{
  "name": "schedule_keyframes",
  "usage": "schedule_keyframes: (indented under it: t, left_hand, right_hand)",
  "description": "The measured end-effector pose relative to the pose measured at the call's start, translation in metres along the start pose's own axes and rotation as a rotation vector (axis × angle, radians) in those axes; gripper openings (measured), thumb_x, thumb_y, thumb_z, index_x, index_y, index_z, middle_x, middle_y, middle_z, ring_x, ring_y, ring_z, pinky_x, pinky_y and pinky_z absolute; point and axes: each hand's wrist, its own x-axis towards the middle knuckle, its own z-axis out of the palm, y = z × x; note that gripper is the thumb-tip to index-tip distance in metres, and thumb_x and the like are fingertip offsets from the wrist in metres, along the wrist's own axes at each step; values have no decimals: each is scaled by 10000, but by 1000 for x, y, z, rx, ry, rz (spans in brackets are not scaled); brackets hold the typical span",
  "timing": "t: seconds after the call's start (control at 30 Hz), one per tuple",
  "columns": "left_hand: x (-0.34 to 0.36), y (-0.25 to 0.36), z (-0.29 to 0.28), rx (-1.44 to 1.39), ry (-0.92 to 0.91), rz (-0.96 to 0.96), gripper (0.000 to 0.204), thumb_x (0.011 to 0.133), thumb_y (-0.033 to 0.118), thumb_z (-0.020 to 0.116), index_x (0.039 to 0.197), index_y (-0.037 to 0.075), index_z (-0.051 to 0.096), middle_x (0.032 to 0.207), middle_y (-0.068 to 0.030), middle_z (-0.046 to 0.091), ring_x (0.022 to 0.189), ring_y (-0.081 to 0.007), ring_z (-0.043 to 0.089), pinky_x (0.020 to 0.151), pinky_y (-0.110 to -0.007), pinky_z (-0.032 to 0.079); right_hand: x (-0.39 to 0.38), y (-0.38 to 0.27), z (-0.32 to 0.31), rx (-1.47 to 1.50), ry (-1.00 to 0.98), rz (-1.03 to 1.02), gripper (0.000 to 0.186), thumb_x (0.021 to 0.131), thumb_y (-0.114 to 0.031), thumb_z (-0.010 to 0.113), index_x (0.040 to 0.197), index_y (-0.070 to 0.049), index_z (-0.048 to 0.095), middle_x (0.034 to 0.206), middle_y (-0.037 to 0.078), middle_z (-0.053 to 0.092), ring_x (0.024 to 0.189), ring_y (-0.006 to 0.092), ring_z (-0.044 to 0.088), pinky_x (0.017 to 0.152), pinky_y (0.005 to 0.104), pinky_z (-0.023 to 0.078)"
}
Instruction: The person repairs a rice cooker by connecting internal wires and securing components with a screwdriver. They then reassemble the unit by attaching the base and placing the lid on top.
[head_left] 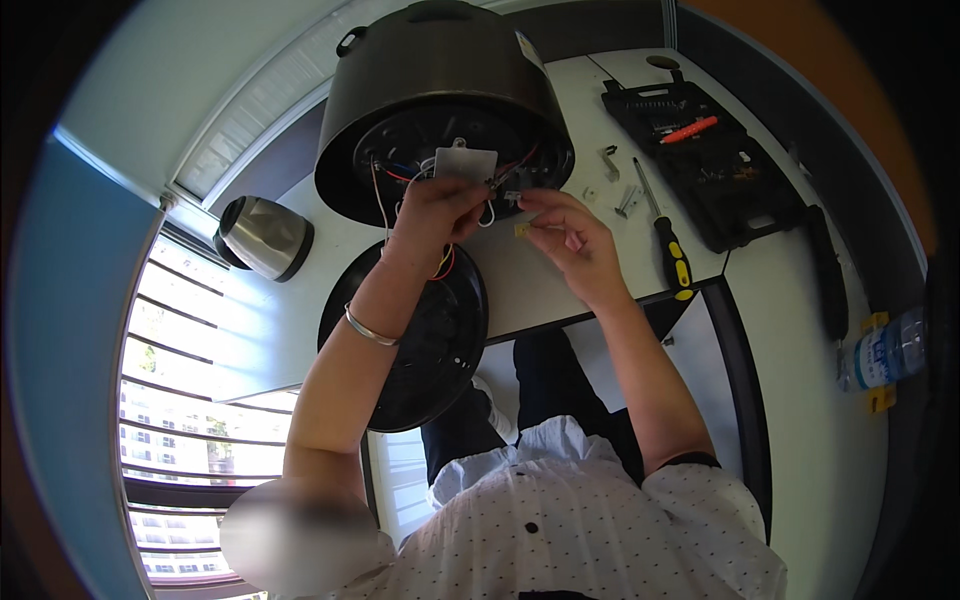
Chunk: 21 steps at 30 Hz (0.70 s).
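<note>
A dark pot-shaped electric appliance (445,75) lies on its side, its wired underside facing me. My left hand (440,215) is closed at the lower edge of a grey metal plate (466,165) inside it, among several thin wires; what the fingertips pinch is hidden. Just right of the opening, my right hand (572,245) pinches a small yellowish piece (521,230) between thumb and fingers. Below the appliance, a round black cover (425,350) leans past the table's front edge, with red and yellow wires near its top.
To the right lie a black-and-yellow screwdriver (668,240), some screws (628,200), a small metal bracket (610,160) and an open black tool case (690,150) holding an orange pen-like tool (690,130). A steel kettle (265,238) stands left. A plastic bottle (885,352) is far right.
</note>
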Motion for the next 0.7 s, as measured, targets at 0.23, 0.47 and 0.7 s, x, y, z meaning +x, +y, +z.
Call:
schedule_keyframes:
  t: [0.23, 0.47, 0.7]
  left_hand:
    - [1, 1, 1, 102, -33, -20, 167, 851, 130, 592, 834, -34, 622, 614, -20, 509, 474, -62, 396, 417, -204, 238]
    - [2, 4, 6, 102, 14, -46, 150, 790, 107, 655, 717, -23, 641, 561, -28, 535, 427, -64, 424, 389, -204, 258]
    - [7, 5, -2, 3, -73, -135, 173, 797, 125, 651, 778, -46, 627, 604, -40, 532, 464, -74, 431, 392, -199, 255]
  right_hand:
    - [-5, -5, -2, 17, 108, 140, 80, 828, 22, 580, 906, 23, 596, 1059, 103, 551, 909, 161, 580, 713, 263, 510]
    - [-12, -19, -13, -643, 53, 367, 88, 804, -70, 632, 851, 3, 625, 703, 44, 612, 648, 113, 573, 583, 236, 447]
    - [-6, -10, -20, -973, -156, 419, 114, 766, -77, 625, 823, 18, 651, 768, 137, 642, 683, 232, 612, 652, 305, 478]
